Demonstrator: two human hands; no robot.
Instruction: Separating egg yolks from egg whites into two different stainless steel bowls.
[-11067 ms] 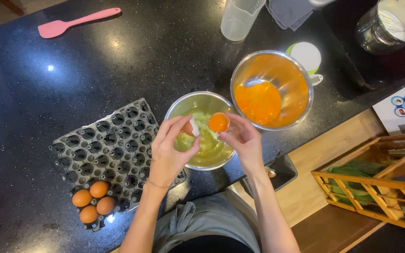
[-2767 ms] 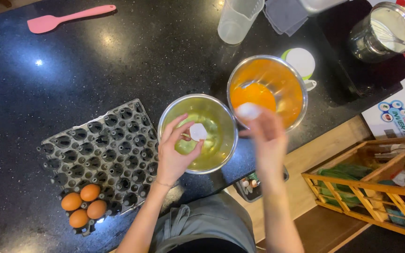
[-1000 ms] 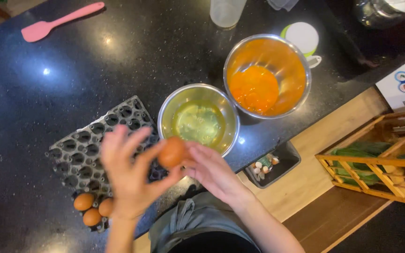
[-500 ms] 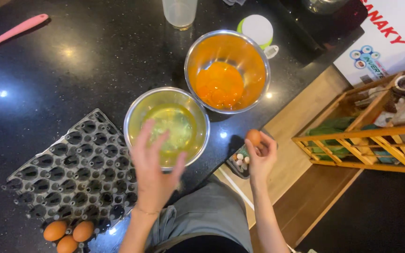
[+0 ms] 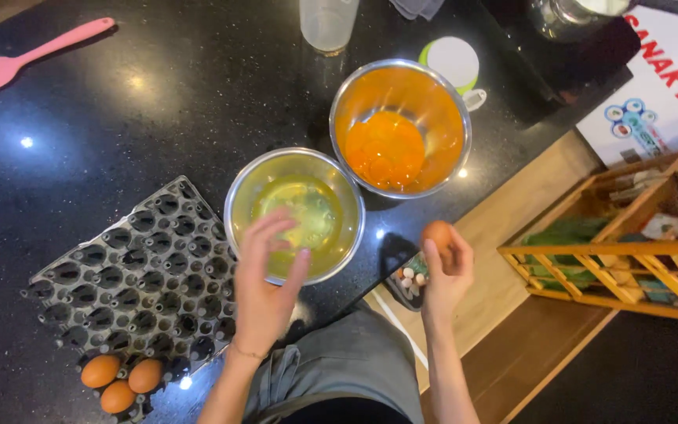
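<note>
My right hand (image 5: 445,275) holds a brown egg (image 5: 438,234) out past the edge of the black counter (image 5: 158,118). My left hand (image 5: 264,279) hovers empty with fingers spread over the near rim of a steel bowl of egg whites (image 5: 249,188). Behind it, a second steel bowl (image 5: 449,106) holds several orange yolks (image 5: 384,149). A dark grey egg tray (image 5: 131,275) lies to the left, with three brown eggs (image 5: 119,381) at its near corner.
A pink spatula (image 5: 29,56) lies at the far left. A clear cup (image 5: 328,22) and a white round lid (image 5: 453,63) stand behind the bowls. A wooden rack (image 5: 629,243) with greens sits to the right, a small tray of bits (image 5: 411,279) below the counter edge.
Eggshell halves were emptied over the bowls earlier. Then both hands took a whole egg from the tray; now my right hand carries it rightward off the counter edge and my left hand has let go.
</note>
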